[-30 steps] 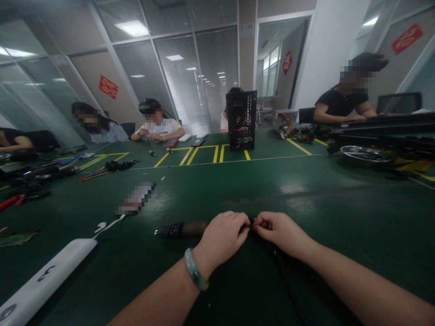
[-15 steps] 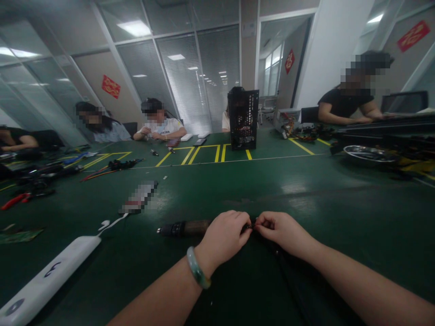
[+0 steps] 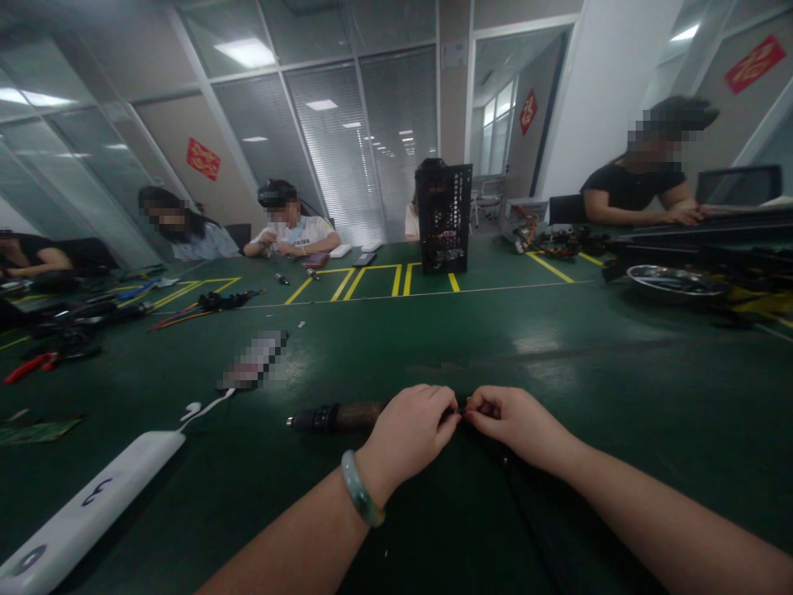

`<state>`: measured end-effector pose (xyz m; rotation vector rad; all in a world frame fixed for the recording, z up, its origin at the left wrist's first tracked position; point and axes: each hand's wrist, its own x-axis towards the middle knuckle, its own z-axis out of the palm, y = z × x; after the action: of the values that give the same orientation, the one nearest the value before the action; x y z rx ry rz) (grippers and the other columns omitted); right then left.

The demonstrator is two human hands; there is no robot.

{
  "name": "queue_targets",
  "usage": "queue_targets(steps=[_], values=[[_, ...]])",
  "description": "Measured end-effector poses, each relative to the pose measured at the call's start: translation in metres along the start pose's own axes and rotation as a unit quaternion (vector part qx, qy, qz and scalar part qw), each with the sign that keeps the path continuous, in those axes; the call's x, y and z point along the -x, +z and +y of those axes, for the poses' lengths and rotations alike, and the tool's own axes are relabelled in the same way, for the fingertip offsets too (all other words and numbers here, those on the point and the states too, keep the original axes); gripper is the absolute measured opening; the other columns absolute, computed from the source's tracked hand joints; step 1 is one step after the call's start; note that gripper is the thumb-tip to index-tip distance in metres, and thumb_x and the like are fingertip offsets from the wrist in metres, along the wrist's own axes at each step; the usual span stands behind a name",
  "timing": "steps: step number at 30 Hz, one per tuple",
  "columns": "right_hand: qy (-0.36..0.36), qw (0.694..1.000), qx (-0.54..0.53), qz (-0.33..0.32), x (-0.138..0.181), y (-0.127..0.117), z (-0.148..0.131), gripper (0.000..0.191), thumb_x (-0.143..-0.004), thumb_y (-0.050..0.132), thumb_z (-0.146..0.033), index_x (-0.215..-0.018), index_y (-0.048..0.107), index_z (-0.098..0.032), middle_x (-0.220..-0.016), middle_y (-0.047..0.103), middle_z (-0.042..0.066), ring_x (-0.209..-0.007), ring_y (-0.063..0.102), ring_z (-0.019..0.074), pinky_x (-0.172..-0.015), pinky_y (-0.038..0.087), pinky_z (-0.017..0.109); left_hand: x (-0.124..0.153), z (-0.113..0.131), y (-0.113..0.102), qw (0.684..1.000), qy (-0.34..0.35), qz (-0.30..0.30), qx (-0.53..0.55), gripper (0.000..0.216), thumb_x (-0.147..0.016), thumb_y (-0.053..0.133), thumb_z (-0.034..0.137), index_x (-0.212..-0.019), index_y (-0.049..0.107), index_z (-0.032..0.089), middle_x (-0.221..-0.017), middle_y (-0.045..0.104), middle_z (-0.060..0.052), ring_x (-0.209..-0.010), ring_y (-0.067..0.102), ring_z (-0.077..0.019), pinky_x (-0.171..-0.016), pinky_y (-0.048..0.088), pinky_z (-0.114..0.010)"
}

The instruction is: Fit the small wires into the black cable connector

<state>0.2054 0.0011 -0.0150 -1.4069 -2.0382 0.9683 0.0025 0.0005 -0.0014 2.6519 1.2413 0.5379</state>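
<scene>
An electric screwdriver [image 3: 334, 417] with a dark brown body lies sideways on the green table, its metal tip pointing left. Over its rear end my left hand [image 3: 409, 430], with a jade-coloured bangle [image 3: 362, 489] on the wrist, is closed and hides that part. Close beside it, my right hand [image 3: 517, 426] pinches the end of a black cable [image 3: 511, 475] where it meets the tool. The fingertips of both hands almost touch, and the small joint between them is mostly hidden. From there the cable runs down toward the table's near edge.
To the left, a white power bank [image 3: 99, 504] is wired to a phone [image 3: 254, 361]. Red-handled pliers [image 3: 30, 366], wire bundles [image 3: 214, 304] and a circuit board [image 3: 40, 430] lie farther left. A black computer case [image 3: 444, 219] stands ahead. Several people sit around the table.
Both hands keep the same hold and place at the screwdriver's rear end. At the right, the seated person's head and hands have shifted slightly.
</scene>
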Motion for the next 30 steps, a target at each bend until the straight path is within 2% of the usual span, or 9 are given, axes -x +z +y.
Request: queue_targets(steps=[5,16,24,30], values=[[0.001,1.000,0.007,0.001,-0.0015,0.0006,0.0003,0.014,-0.084,0.057,-0.031,-0.083,0.066,-0.020,-0.073,0.068,-0.001,-0.066,0.061,0.0146,-0.057,0.041,0.023,-0.0014,0.0004,-0.0002,1.000,0.011,-0.011,-0.008,0.008,-0.092,0.053,0.027,-0.097,0.057,0.022,-0.093,0.062,0.000,-0.087,0.057,-0.0173,-0.079,0.044,-0.032],[-0.004,1.000,-0.012,0.009,-0.0020,0.0018,0.0041,0.012,-0.084,0.057,-0.028,-0.083,0.066,-0.020,-0.072,0.067,-0.001,-0.064,0.060,0.0139,-0.055,0.039,0.021,-0.0008,-0.0016,0.0019,1.000,0.015,-0.007,0.003,0.011,-0.088,0.054,0.019,-0.097,0.058,0.023,-0.101,0.063,-0.001,-0.094,0.057,-0.0187,-0.087,0.043,-0.034],[-0.009,0.999,-0.028,0.018,-0.0024,0.0056,0.0078,0.011,-0.084,0.058,-0.027,-0.083,0.066,-0.020,-0.073,0.067,-0.001,-0.065,0.060,0.0133,-0.056,0.040,0.021,0.0000,-0.0030,0.0048,1.000,-0.009,-0.003,0.008,0.010,-0.089,0.053,0.024,-0.098,0.057,0.023,-0.099,0.062,-0.001,-0.092,0.057,-0.0190,-0.085,0.044,-0.034],[-0.014,0.999,-0.018,0.022,-0.0014,0.0049,0.0069,0.011,-0.084,0.058,-0.028,-0.083,0.067,-0.020,-0.073,0.067,-0.001,-0.065,0.059,0.0130,-0.057,0.040,0.021,-0.0010,-0.0014,0.0018,1.000,0.010,-0.002,0.016,0.010,-0.091,0.050,0.022,-0.098,0.057,0.024,-0.099,0.062,-0.001,-0.091,0.057,-0.0186,-0.084,0.044,-0.034]])
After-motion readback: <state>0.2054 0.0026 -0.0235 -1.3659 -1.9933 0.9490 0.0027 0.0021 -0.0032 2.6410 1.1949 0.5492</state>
